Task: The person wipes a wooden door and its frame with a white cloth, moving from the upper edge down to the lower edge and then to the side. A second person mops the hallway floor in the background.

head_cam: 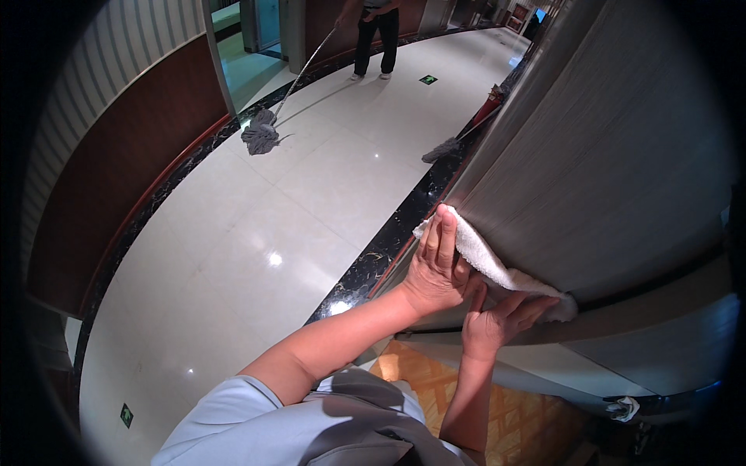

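A white terry cloth (pixel 486 259) lies spread against the grey wood-grain panel (pixel 588 192), which looks like a door or its casing. With fingers stretched and held together, my left hand (pixel 440 274) presses one end of the cloth onto the panel's edge. Lower and to the right, my right hand (pixel 495 329) holds the other end, its fingers bent along the cloth. The two hands nearly touch at the thumbs. Part of each hand's grip is hidden by the fingers and cloth.
A person (pixel 376 35) stands up the corridor holding a grey string mop (pixel 260 134). Another mop head (pixel 441 150) rests by the right wall, near a red object (pixel 489 105). Black marble border (pixel 402 224) edges the glossy tiled floor (pixel 256 215). Parquet flooring (pixel 454 396) lies beneath my arms.
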The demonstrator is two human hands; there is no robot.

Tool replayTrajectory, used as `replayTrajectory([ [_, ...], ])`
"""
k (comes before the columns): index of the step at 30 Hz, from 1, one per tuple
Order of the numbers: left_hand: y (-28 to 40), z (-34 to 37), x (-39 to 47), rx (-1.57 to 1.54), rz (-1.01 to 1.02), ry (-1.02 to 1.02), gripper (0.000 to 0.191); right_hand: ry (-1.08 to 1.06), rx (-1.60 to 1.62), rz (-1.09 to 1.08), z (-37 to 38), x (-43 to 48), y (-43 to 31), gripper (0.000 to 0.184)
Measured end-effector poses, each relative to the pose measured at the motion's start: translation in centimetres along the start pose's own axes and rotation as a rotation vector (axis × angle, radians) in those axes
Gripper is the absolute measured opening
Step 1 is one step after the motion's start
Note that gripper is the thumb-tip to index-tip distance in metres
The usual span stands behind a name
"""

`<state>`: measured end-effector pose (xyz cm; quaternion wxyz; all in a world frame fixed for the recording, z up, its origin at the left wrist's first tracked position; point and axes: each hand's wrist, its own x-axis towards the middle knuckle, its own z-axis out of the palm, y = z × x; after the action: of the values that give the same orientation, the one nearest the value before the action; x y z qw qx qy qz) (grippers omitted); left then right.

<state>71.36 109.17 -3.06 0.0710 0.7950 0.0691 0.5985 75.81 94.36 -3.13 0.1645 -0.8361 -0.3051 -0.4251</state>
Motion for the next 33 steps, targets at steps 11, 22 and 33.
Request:
replayTrajectory([
  [11, 0.8, -0.7, 0.4, -0.016, -0.044, -0.036, 0.071, -0.016, 0.025, 0.004, -0.2, 0.0, -0.1, 0.103],
  [22, 0.8, -0.8, -0.5, 0.065, -0.047, -0.079, 0.086, -0.026, 0.036, -0.004, 0.3, -1.0, 0.4, 0.106],
  [33, 0.5, -0.5, -1.3, 0.056, -0.030, -0.093, 0.086, -0.059, 0.079, 0.014, 0.5, -1.6, 0.3, 0.105],
])
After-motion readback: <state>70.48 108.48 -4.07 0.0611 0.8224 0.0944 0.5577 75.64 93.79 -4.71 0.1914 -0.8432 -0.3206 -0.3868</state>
